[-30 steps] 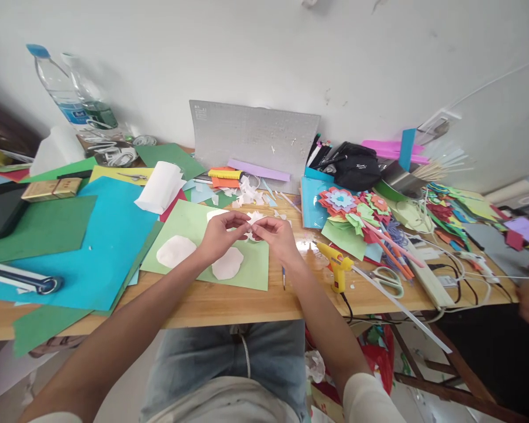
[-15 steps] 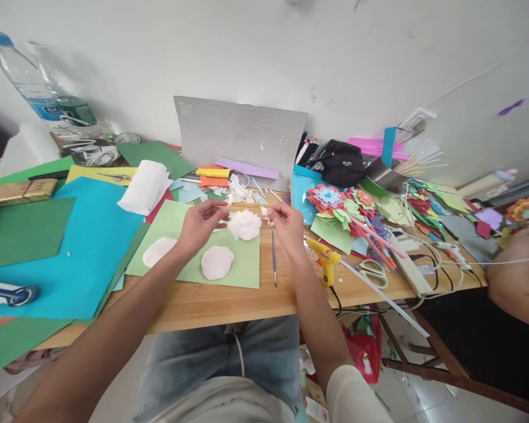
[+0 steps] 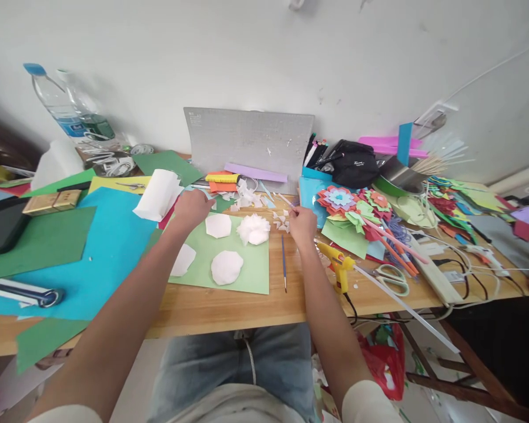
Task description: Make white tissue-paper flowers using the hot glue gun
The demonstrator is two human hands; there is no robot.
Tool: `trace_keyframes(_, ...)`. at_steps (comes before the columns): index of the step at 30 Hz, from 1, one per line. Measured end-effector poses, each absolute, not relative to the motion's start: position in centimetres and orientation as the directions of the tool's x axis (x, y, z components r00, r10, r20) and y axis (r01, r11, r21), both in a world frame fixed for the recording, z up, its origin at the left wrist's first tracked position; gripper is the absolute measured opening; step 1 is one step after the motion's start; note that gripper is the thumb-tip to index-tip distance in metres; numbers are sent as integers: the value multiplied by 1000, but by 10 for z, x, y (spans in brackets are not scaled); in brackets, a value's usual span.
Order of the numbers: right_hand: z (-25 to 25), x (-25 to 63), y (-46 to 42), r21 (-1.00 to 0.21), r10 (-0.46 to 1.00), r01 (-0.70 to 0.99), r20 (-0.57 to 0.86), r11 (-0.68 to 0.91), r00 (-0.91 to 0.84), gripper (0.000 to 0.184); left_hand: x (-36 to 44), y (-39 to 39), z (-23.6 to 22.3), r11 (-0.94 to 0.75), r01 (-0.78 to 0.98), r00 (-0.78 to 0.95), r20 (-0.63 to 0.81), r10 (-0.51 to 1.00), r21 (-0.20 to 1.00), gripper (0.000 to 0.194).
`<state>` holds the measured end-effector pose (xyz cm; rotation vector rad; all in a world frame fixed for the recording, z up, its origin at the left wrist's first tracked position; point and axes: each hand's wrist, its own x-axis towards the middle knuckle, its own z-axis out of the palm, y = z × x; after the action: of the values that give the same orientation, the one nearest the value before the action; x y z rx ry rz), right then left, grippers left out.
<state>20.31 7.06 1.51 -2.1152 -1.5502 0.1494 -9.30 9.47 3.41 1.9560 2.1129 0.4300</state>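
Note:
My left hand (image 3: 193, 211) is closed above the far left part of the light green sheet (image 3: 256, 276), its fingertips hidden or too small to read. My right hand (image 3: 303, 225) is closed beside a small heap of white paper scraps (image 3: 281, 221); whatever is between its fingers is hidden. Between my hands a ruffled white paper flower (image 3: 253, 229) lies on the sheet. Cut white paper pieces lie there too: one behind (image 3: 218, 225), one in front (image 3: 227, 268), and one (image 3: 184, 261) partly covered by my left forearm.
A slim blue brush (image 3: 284, 264) lies right of the sheet. Further right are a yellow glue gun (image 3: 341, 264), scissors (image 3: 392, 279) and layered paper flowers (image 3: 337, 200). A white paper roll (image 3: 158, 194) and blue paper (image 3: 114, 241) are left. A grey board (image 3: 251, 138) leans behind.
My hands have moved apart, left hand leftward and right hand away from the flower. A cut white piece behind the flower and scraps beside my right hand now show. The view has shifted.

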Motion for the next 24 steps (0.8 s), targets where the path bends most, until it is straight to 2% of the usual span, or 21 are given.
trace_keyframes(5,14,201,69,-346,943,908,148,-235,300,31,-79,112,21,138,935,-143,-8,990,327,28)
trace_keyframes(8,15,203,68,-337,934,907,161,-251,319,32,-80,115,17,142,916,-158,12,987,375,21)
trace_keyframes(10,18,203,66,-362,913,898,221,-250,343,33,-81,111,21,95,898,-135,63,989,430,16)
trace_keyframes(13,26,197,61,-454,859,880,387,-140,336,32,-76,96,35,-27,820,-100,190,977,572,10)
trace_keyframes(16,32,181,51,-653,857,746,452,129,248,31,-59,74,49,-117,580,-92,208,974,806,9)
trace_keyframes(18,32,166,44,-819,914,519,374,244,160,32,-44,60,52,-104,314,-34,120,992,944,15)
trace_keyframes(20,30,154,38,-921,963,308,265,237,52,34,-31,48,52,-57,115,44,52,998,992,21)
trace_keyframes(22,28,146,33,-960,980,194,196,200,-39,37,-22,40,50,-19,17,95,18,995,1000,26)
trace_keyframes(24,27,143,29,-975,982,141,162,174,-92,40,-18,36,47,0,-11,113,1,994,1000,31)
